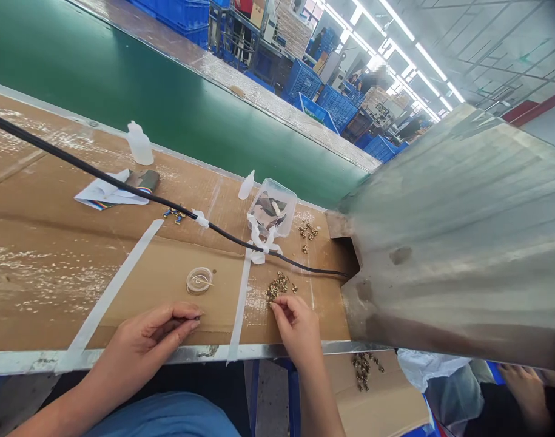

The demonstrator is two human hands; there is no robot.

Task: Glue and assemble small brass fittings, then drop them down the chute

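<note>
Along the near edge of the cardboard-topped bench [45, 285], your two hands sit just apart. Your left hand [143, 343] hovers over the cardboard, its fingertips [193, 321] drawn together in a pinch; this view doesn't show whether they hold anything. Your right hand [298, 328] is just in front of a loose pile of small brass fittings [278, 286], its fingertips [273, 307] also pinched together at the pile's near edge. Whether they have a fitting between them is too small to tell.

Beyond your hands, a small round plastic dish [199, 280] lies on the cardboard. Further out stands a clear plastic box [272, 207] with white tape [259, 240] at its near side. A black cable [122, 184] runs across the bench, passes just in front of the box, and enters an opening in a large metal hood [454, 230]. A smaller heap of fittings [308, 232] lies beside the box. More fittings [361, 370] rest on a cardboard sheet [386, 400] below the bench edge.
</note>
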